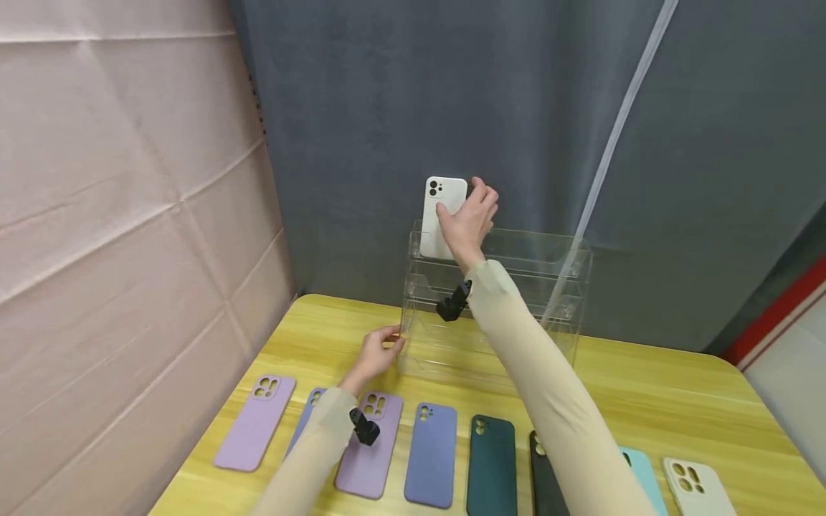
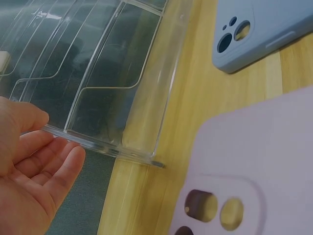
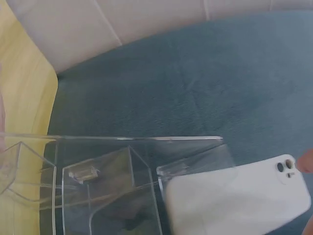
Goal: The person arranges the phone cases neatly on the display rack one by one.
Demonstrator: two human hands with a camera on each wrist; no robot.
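Observation:
A white phone case (image 1: 434, 233) stands upright at the left end of the top tier of a clear acrylic display stand (image 1: 529, 264). My right hand (image 1: 470, 222) holds it near its upper end. The thumb lies over the front of the case, and the other fingers are by its right edge. In the right wrist view, only fingertips (image 3: 305, 161) show near the camera holes of the case. Lower down, my left hand (image 1: 376, 355) is at the left side of the stand. Its fingers (image 2: 63, 169) are loosely bent, with the tips right at the side panel.
Several phone cases lie in a row along the front of the wooden table (image 1: 652, 387), including a lilac one (image 1: 257, 426), a blue one (image 1: 431, 459), a dark green one (image 1: 492, 466) and a cream one (image 1: 700, 491). A grey curtain (image 1: 387, 107) hangs close behind the stand.

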